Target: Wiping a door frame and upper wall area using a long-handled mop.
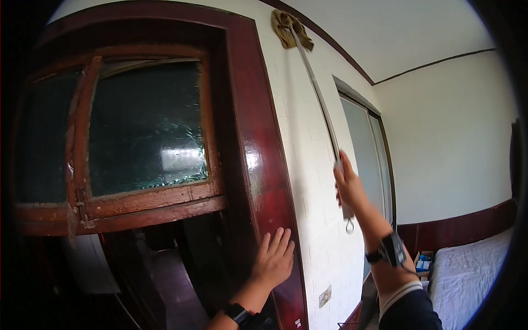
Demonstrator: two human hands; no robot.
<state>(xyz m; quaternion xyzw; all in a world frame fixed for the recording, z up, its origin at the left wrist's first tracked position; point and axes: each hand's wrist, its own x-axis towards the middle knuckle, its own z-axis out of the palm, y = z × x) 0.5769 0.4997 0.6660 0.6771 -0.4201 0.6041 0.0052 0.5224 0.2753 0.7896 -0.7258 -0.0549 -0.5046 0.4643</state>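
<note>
My right hand (347, 181) grips the grey handle end of a long metal pole (317, 93), which leans up and to the left. At its top a brown cloth (284, 31) is bunched around the pole and lies against the white wall (305, 165) just under the dark ceiling trim. A metal hanging loop (350, 227) sticks out below my fist. My left hand (274, 258) rests with fingers spread on the glossy red-brown wooden door frame (264, 165), holding nothing. Both wrists wear black bands.
Left of the frame is a transom window (146, 123) in worn wood, above a dark doorway. A sliding glass door (363, 128) stands along the wall to the right. A wall switch plate (325, 296) sits low. At lower right is a bed (470, 276) with a white sheet.
</note>
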